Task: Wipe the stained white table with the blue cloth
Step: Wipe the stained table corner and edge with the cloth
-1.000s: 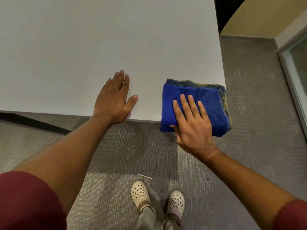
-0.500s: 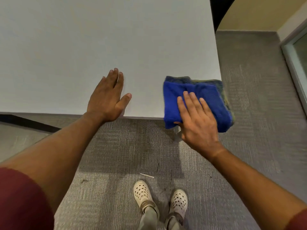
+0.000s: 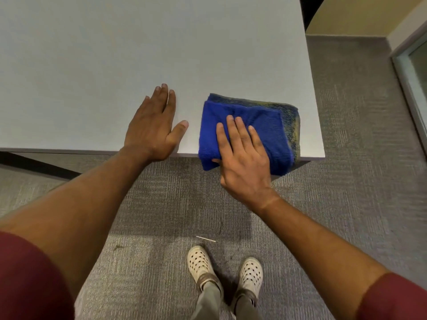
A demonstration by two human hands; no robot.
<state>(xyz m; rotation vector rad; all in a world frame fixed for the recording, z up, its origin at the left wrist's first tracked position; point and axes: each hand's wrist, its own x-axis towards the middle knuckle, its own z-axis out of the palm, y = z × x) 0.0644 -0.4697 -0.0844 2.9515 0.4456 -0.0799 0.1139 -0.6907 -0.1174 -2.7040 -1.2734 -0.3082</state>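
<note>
1. Nearest, at 6 o'clock, two cream clogs [image 3: 225,265] stand on grey carpet [image 3: 346,181], with a thin pale sliver [image 3: 205,239] lying just ahead of them.
2. The right hand [image 3: 242,162] lies palm down on the cloth [image 3: 265,128], fingers [image 3: 235,128] spread flat over its top and pointing toward 11 o'clock, the thumb tucked round the near fold. It presses on the cloth more than it grips it.
3. The left hand [image 3: 152,128] rests flat on the table [image 3: 138,54] just beside the cloth, at its 9 o'clock, apart from it; fingers together and straight, thumb splayed toward the cloth, holding nothing.
4. The cloth is folded into a thick pad near the table's near right corner. Its near edge hangs over the table's front edge.
5. Its long axis runs roughly 9 to 3 o'clock, along the front edge.
6. It is bright blue and nubbly on top; the layer showing along the far and right edges is duller, with a yellowish-green tinge.
7. Beyond, the white top runs off to 12 o'clock.
</note>
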